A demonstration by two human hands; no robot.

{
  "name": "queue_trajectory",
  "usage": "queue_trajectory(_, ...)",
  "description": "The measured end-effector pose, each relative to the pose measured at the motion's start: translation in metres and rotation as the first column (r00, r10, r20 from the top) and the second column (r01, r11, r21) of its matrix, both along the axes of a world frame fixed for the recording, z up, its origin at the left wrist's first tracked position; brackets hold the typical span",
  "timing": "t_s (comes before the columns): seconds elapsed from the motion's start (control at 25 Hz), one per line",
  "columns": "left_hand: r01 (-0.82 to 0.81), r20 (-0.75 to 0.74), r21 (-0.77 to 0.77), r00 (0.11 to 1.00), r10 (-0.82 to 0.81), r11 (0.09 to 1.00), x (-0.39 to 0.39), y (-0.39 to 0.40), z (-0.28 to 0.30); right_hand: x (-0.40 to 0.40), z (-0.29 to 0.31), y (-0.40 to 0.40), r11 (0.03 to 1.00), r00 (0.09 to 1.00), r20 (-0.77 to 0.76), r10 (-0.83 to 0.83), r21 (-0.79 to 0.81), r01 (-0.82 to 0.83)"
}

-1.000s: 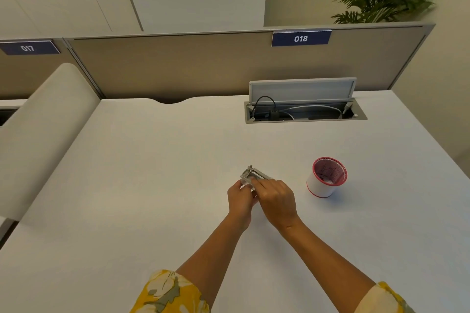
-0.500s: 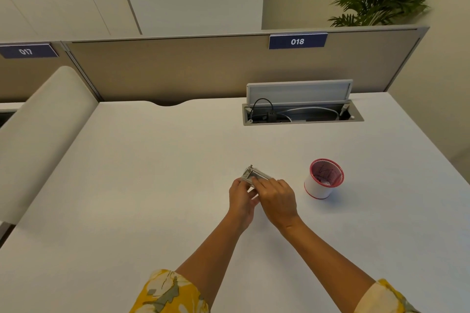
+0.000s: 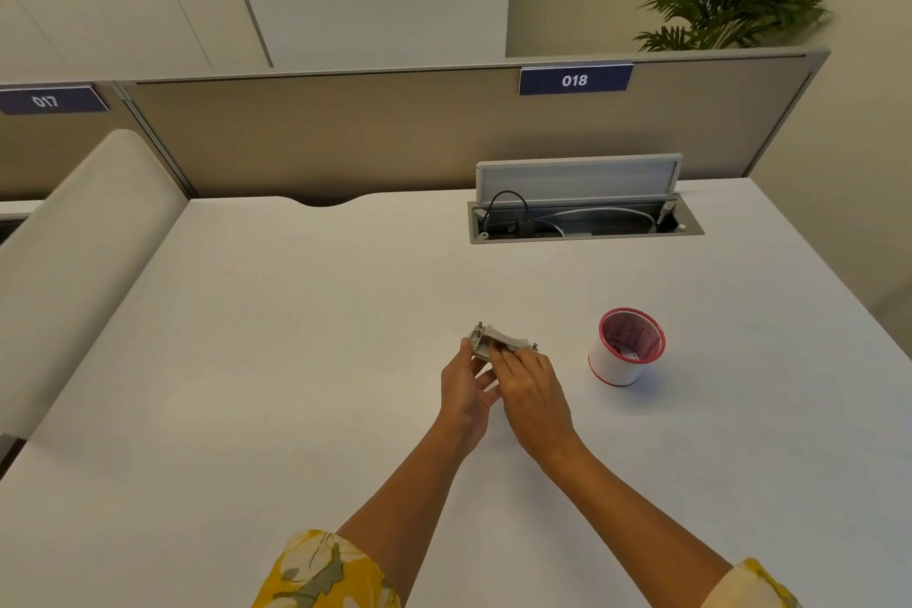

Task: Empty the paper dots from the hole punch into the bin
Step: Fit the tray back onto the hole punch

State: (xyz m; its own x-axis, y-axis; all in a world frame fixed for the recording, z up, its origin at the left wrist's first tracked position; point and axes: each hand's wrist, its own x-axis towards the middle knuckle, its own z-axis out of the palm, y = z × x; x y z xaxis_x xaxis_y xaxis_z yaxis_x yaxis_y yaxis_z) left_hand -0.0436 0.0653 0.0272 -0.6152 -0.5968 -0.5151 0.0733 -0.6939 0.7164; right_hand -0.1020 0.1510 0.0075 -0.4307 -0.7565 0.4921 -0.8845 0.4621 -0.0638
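Note:
A small metal hole punch (image 3: 495,342) with a pale handle is held just above the white desk (image 3: 296,360), near its middle. My left hand (image 3: 466,385) grips its left end from below. My right hand (image 3: 530,385) covers its near side, fingers pressed on the punch's underside. The punch's lower part is hidden by my fingers. A small white bin with a red rim (image 3: 626,351) stands upright on the desk to the right of the punch, a hand's width away, with some paper bits inside.
An open cable tray (image 3: 582,225) with its lid raised and wires inside sits at the back right of the desk. A beige partition (image 3: 395,133) closes the far edge. A padded divider (image 3: 74,252) borders the left side.
Both hands have stayed on the hole punch in nearly the same place. The punch's pale handle now shows more, turned slightly toward the right.

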Motion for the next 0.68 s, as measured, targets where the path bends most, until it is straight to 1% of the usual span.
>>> queue_trajectory(0.12,0.04,0.019,-0.07,0.999,-0.039,0.997,-0.002,0.002,-0.003,0.009,-0.003,-0.004,0.997,0.998,-0.022,-0.061,0.041,0.062)
queue_trajectory(0.2,0.046,0.015,-0.103,0.999,-0.044,0.994,-0.002,0.0,-0.01,0.014,-0.004,-0.003,0.997,0.997,0.012,-0.076,0.02,0.076)
queue_trajectory(0.28,0.018,0.017,-0.091,1.0,-0.016,0.996,-0.003,-0.003,-0.014,0.019,-0.005,0.0,0.999,0.998,0.051,-0.021,-0.028,0.022)
queue_trajectory(0.36,-0.006,0.033,-0.067,0.999,0.008,0.998,-0.005,-0.004,-0.016,0.02,-0.004,0.006,0.991,0.992,0.106,0.07,-0.123,-0.057)
queue_trajectory(0.44,-0.009,0.059,-0.073,0.998,0.013,0.997,-0.005,-0.005,-0.013,0.015,0.006,0.011,0.972,0.976,0.185,0.116,-0.223,-0.074)
queue_trajectory(0.52,-0.001,0.075,-0.075,0.997,0.007,0.997,-0.004,-0.005,-0.01,0.003,0.016,0.013,0.959,0.953,0.283,0.112,-0.283,-0.028)
queue_trajectory(0.6,0.006,0.069,-0.063,0.998,-0.002,0.998,-0.002,-0.003,-0.009,-0.011,0.022,0.011,0.963,0.914,0.396,0.089,-0.269,0.023)
queue_trajectory(0.64,0.014,0.072,-0.062,0.997,-0.009,0.998,-0.001,-0.001,-0.007,-0.016,0.022,0.011,0.971,0.877,0.475,0.077,-0.234,0.041)
queue_trajectory(0.68,0.022,0.079,-0.065,0.997,-0.017,0.998,0.0,0.001,-0.005,-0.02,0.021,0.011,0.979,0.817,0.573,0.07,-0.196,0.053)
